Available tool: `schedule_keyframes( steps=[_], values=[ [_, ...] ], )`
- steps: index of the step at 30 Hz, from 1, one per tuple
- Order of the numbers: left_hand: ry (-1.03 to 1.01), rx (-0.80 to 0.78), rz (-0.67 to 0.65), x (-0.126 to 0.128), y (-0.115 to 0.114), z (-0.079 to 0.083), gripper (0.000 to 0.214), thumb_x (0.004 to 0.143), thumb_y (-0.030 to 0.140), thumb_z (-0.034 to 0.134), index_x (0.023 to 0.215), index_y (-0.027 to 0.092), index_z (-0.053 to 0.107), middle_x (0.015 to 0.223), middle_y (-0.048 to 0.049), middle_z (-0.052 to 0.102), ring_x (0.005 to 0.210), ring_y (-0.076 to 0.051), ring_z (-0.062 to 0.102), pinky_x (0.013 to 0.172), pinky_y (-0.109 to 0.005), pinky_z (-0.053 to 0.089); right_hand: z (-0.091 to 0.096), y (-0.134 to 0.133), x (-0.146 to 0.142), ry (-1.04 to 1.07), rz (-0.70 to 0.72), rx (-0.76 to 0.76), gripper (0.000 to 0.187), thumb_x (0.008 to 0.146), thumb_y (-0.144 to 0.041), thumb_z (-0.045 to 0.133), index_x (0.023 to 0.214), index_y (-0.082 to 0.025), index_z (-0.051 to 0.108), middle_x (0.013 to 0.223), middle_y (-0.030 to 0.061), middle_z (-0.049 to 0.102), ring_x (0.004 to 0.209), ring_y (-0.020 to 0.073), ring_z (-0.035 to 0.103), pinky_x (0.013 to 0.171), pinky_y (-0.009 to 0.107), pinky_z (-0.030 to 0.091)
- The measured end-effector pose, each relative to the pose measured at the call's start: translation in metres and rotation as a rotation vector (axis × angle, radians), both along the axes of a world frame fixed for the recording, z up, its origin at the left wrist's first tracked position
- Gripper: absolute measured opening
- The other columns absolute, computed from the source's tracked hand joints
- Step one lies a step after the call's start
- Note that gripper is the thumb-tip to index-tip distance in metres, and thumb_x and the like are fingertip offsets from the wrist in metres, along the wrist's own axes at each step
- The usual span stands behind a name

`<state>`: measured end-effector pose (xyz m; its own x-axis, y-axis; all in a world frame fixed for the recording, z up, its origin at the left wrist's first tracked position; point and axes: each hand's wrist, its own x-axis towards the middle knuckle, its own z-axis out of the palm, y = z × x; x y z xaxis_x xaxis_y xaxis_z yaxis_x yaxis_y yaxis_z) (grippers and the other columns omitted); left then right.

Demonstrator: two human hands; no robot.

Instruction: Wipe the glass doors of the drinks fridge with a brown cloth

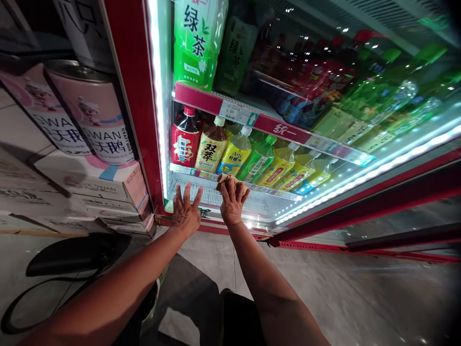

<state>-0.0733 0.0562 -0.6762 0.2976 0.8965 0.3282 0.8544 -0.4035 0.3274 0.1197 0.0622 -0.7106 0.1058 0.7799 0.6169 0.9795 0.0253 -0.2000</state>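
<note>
My left hand [186, 211] is spread, palm forward, at the bottom left of a lit drinks cooler [133, 96] with a red frame. It holds nothing. My right hand [232, 204] presses a crumpled brown cloth [230, 183] at the cooler's lower front, just below the row of bottles. Its fingers lie over the cloth. Nearest to the hands is a wire bottom rack [209, 194]. Above it stand a red-labelled bottle [186, 139], a cream-labelled bottle [212, 146], a yellow-and-blue-labelled lemon drink [234, 153] and a green bottle [257, 158].
Big green tea bottles [199, 43] stand on the upper shelf, above a red price strip [277, 126]. Pink-and-white cans [97, 115] sit on stacked cartons [118, 185] at left. A black object with a strap [68, 254] lies on the grey floor [324, 298].
</note>
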Motion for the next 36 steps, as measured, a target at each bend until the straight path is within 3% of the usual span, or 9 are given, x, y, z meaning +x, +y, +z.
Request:
schedule_keyframes(
  steps=[3, 7, 11, 13, 16, 20, 25, 31, 36],
  values=[
    [-0.06, 0.008, 0.041, -0.003, 0.0, 0.011, 0.077, 0.086, 0.017, 0.06, 0.159, 0.015, 0.037, 0.167, -0.0198, 0.026, 0.158, -0.04, 0.014, 0.125, -0.056, 0.026, 0.006, -0.001, -0.009, -0.134, 0.179, -0.076, 0.064, 0.092, -0.007, 0.042, 0.144, -0.039, 0.06, 0.149, -0.0002, 0.062, 0.15, 0.0208, 0.039, 0.129, 0.055, -0.002],
    [-0.111, -0.019, 0.115, -0.017, 0.004, 0.018, 0.078, 0.085, 0.018, 0.062, 0.158, 0.011, 0.035, 0.167, -0.0229, 0.023, 0.156, -0.041, 0.021, 0.124, -0.055, 0.027, 0.021, 0.003, -0.018, -0.272, 0.413, -0.034, 0.071, 0.093, -0.004, 0.042, 0.152, -0.044, 0.048, 0.148, -0.0054, 0.063, 0.148, 0.014, 0.042, 0.131, 0.044, 0.005],
    [-0.125, -0.029, 0.153, -0.032, 0.01, 0.018, 0.082, 0.084, 0.018, 0.065, 0.159, 0.01, 0.033, 0.168, -0.0261, 0.014, 0.157, -0.045, 0.016, 0.124, -0.059, 0.026, 0.038, 0.02, -0.037, -0.309, 0.318, 0.053, 0.07, 0.096, -0.008, 0.041, 0.158, -0.04, 0.039, 0.158, -0.0039, 0.052, 0.155, 0.019, 0.031, 0.13, 0.052, -0.006],
    [-0.143, -0.03, 0.178, -0.037, 0.013, 0.019, 0.081, 0.083, 0.017, 0.065, 0.158, 0.011, 0.034, 0.167, -0.0268, 0.014, 0.156, -0.045, 0.018, 0.123, -0.06, 0.028, 0.034, 0.026, -0.047, -0.352, 0.284, 0.108, 0.064, 0.098, -0.012, 0.043, 0.157, -0.036, 0.043, 0.157, -0.0012, 0.053, 0.156, 0.0217, 0.03, 0.127, 0.053, -0.017],
    [-0.202, -0.028, 0.225, -0.041, 0.018, 0.02, 0.081, 0.082, 0.016, 0.067, 0.157, 0.011, 0.035, 0.165, -0.0271, 0.019, 0.154, -0.044, 0.024, 0.121, -0.058, 0.032, 0.02, 0.027, -0.056, -0.469, 0.406, 0.15, 0.054, 0.101, -0.015, 0.045, 0.152, -0.032, 0.052, 0.153, -0.0012, 0.057, 0.155, 0.0192, 0.031, 0.126, 0.047, -0.022],
    [-0.305, 0.013, 0.259, -0.042, 0.024, 0.026, 0.076, 0.083, 0.015, 0.063, 0.154, 0.009, 0.036, 0.161, -0.027, 0.029, 0.151, -0.041, 0.032, 0.12, -0.057, 0.036, 0.025, 0.034, -0.068, -0.54, 0.527, 0.109, 0.053, 0.103, -0.016, 0.043, 0.154, -0.032, 0.049, 0.156, -0.0044, 0.053, 0.155, 0.0154, 0.031, 0.128, 0.045, -0.018],
    [-0.385, 0.227, 0.306, -0.042, 0.028, 0.04, 0.075, 0.086, 0.012, 0.055, 0.158, 0.011, 0.033, 0.164, -0.0236, 0.028, 0.156, -0.038, 0.023, 0.126, -0.057, 0.025, 0.05, 0.056, -0.104, -0.429, 0.451, 0.163, 0.056, 0.105, -0.026, 0.044, 0.161, -0.03, 0.038, 0.161, -0.0003, 0.046, 0.158, 0.0227, 0.026, 0.128, 0.054, -0.016],
    [-0.427, 0.172, 0.319, -0.048, 0.032, 0.049, 0.067, 0.09, 0.012, 0.047, 0.156, 0.008, 0.037, 0.165, -0.025, 0.028, 0.156, -0.037, 0.024, 0.126, -0.058, 0.023, 0.028, 0.063, -0.118, -0.506, 0.636, 0.09, 0.053, 0.102, -0.023, 0.048, 0.155, -0.02, 0.048, 0.153, 0.007, 0.058, 0.154, 0.0203, 0.034, 0.132, 0.048, 0.01],
    [-0.446, 0.372, 0.244, -0.058, 0.034, 0.061, 0.07, 0.095, 0.032, 0.051, 0.158, 0.008, 0.033, 0.167, -0.0242, 0.025, 0.157, -0.037, 0.02, 0.127, -0.058, 0.018, 0.057, 0.079, -0.139, -0.439, 0.561, 0.096, 0.062, 0.103, -0.031, 0.046, 0.163, -0.027, 0.032, 0.164, 0.0055, 0.044, 0.158, 0.0284, 0.026, 0.131, 0.058, 0.011]
  ],
)
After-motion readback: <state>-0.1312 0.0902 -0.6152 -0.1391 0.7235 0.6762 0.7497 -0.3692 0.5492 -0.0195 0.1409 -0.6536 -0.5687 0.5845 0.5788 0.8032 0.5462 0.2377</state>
